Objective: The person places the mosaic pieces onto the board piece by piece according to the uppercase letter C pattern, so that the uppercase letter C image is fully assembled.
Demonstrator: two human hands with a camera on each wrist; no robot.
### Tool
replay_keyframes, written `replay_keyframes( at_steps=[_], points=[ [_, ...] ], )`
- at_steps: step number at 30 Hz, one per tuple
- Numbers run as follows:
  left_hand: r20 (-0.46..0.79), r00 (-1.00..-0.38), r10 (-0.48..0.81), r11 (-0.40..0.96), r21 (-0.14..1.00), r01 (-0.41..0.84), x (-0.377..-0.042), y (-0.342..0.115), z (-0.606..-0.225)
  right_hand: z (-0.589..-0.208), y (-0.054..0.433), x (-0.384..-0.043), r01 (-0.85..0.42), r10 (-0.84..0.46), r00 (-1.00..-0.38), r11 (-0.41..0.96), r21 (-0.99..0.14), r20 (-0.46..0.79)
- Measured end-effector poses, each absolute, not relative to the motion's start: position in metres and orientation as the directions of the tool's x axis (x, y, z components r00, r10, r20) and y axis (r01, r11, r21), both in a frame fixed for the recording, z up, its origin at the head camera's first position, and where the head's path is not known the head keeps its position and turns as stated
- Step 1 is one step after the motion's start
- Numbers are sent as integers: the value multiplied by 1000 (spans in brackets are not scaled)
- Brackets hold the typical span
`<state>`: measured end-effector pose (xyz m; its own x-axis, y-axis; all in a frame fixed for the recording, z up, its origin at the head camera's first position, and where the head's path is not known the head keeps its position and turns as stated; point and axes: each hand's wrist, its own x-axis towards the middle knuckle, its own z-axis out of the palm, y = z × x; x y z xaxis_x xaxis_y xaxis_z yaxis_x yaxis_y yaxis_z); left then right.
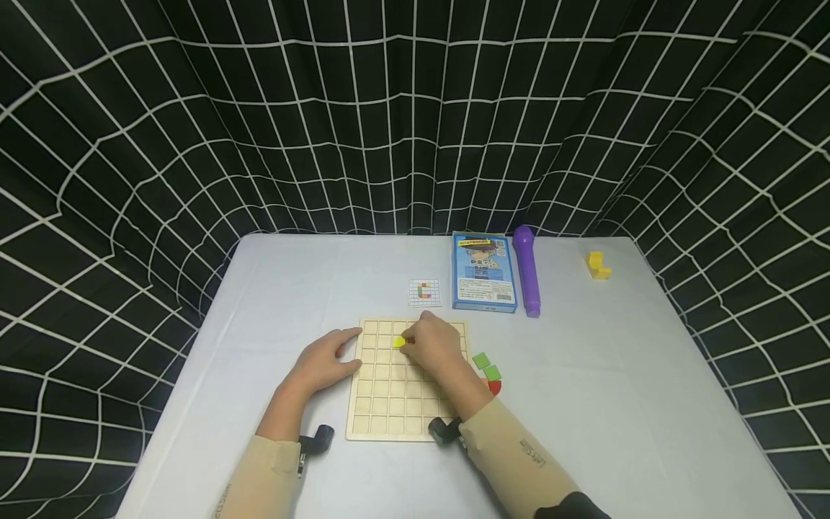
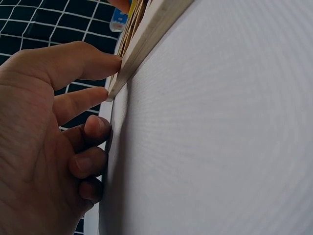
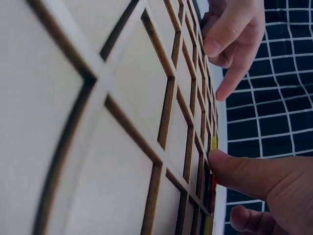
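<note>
- While the right hand works over the grid board, the yellow tile lies just left of its fingertips, second row from far edge; right hand nearer.
- Grip: thumb and forefinger close together, red piece beside thumb; can't tell what's pinched.
- Left hand: fingers spread, touching board's left edge.

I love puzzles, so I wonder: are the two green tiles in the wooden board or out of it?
Out: in the head view, both green tiles lie on the white table, beyond the right edge of the wooden board.
</note>
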<state>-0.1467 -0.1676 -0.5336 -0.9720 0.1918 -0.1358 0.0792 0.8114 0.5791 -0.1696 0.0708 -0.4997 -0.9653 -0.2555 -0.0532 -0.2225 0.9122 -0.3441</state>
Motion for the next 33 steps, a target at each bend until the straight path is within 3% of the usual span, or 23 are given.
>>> replay_keyframes(
  at_steps=[5, 13, 22, 33],
  points=[
    [-159, -973, 165, 821, 569, 47, -146, -166, -534, -495, 76, -165, -268, -296, -954, 910, -316, -45],
    [-161, -972, 169, 822, 568, 49, -147, -165, -535, -482, 103, -153, -191, -230, -973, 821, -538, -6],
    [-164, -969, 183, 825, 562, 60, -147, -166, -533, -479, 146, -142, -158, -164, -985, 712, -684, 56],
    [-164, -970, 181, 820, 569, 56, -147, -166, -532, -480, 198, -134, -61, -104, -994, 728, -683, -22]
  ],
)
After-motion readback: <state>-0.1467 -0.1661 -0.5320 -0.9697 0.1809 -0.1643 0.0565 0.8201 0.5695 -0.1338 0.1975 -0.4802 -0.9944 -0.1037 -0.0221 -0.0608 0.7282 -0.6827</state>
